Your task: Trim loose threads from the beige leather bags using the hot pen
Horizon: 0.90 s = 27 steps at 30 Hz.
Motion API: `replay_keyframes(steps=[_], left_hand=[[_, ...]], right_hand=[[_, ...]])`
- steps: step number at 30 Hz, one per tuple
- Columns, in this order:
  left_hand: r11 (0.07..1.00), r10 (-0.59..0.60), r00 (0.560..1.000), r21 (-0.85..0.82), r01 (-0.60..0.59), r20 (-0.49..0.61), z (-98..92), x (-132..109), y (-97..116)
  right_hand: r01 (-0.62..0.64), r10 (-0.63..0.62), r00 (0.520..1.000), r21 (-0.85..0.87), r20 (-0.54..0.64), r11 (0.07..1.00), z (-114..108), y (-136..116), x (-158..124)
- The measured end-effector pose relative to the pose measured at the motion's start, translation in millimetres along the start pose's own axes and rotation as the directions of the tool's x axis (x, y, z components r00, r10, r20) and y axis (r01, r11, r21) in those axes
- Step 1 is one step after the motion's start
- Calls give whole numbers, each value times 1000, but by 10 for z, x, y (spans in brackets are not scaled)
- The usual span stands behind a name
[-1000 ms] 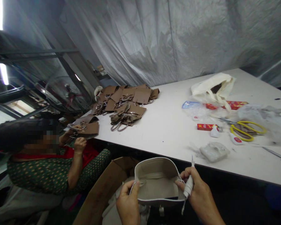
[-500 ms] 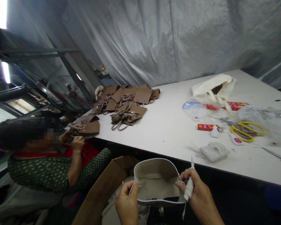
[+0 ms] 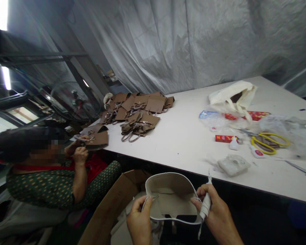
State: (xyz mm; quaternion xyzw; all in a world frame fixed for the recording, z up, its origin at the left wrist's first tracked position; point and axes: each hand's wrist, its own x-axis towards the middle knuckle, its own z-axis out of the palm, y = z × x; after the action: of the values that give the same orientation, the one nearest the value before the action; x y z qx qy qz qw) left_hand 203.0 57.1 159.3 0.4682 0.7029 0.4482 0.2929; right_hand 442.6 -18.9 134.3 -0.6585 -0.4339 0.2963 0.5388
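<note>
A pale handbag body [image 3: 168, 195], beige inside with a white rim, hangs in front of me with its mouth spread open toward the camera. On its left edge, my left hand [image 3: 140, 217] pinches the rim between thumb and fingers. My right hand [image 3: 215, 211] is closed on the opposite edge and also grips a slim stick-like tool [image 3: 206, 206] wrapped in white material. The tool's thin tip points up and its kind is unclear. Most of the bag's outside and base are hidden.
A cardboard box [image 3: 104, 207] with pale pieces stands below left. At left, a co-worker [image 3: 53, 180] handles a brown bag [image 3: 98, 139]. Several brown handbags [image 3: 140, 124] lie on the white table [image 3: 183, 136], along with yellow-handled scissors [image 3: 266, 149], a red box [image 3: 225, 138] and plastic wrap [image 3: 233, 165].
The bag's mouth has tilted and changed shape slightly, with its front rim a little lower. Both my hands keep their hold. The co-worker's near hand has shifted slightly left.
</note>
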Motion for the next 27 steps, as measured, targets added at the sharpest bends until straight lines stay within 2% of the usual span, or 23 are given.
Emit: replay_keyframes(steps=[4, 7, 10, 14, 17, 19, 25, 27], left_hand=[[994, 103, 995, 37, -104, 14, -4, 55, 154], [985, 168, 981, 17, -170, 100, 75, 215, 402], [982, 190, 954, -48, -184, 231, 313, 479, 661], [978, 202, 924, -114, -174, 324, 800, 851, 865], [978, 194, 920, -140, -155, 341, 1096, 1052, 892], [979, 177, 925, -157, -131, 337, 1204, 1145, 867], [975, 103, 932, -222, -25, 347, 1269, 1303, 746], [969, 79, 930, -248, 13, 360, 1282, 1338, 713]], right_hand=[[-21, 21, 1000, -7, 4, 1000, -60, -90, -10], [-8, 8, 1000, 6, -9, 1000, -163, -202, -6], [68, -66, 997, 30, -39, 997, -256, -375, 77], [111, -111, 993, 1, -36, 994, -272, -730, 319], [66, -64, 995, 22, -79, 998, -203, -923, 525], [50, -47, 995, 35, -86, 998, -145, -938, 657], [56, -50, 986, 29, -162, 998, 7, -810, 988], [55, -48, 988, 44, -145, 998, 39, -839, 1064]])
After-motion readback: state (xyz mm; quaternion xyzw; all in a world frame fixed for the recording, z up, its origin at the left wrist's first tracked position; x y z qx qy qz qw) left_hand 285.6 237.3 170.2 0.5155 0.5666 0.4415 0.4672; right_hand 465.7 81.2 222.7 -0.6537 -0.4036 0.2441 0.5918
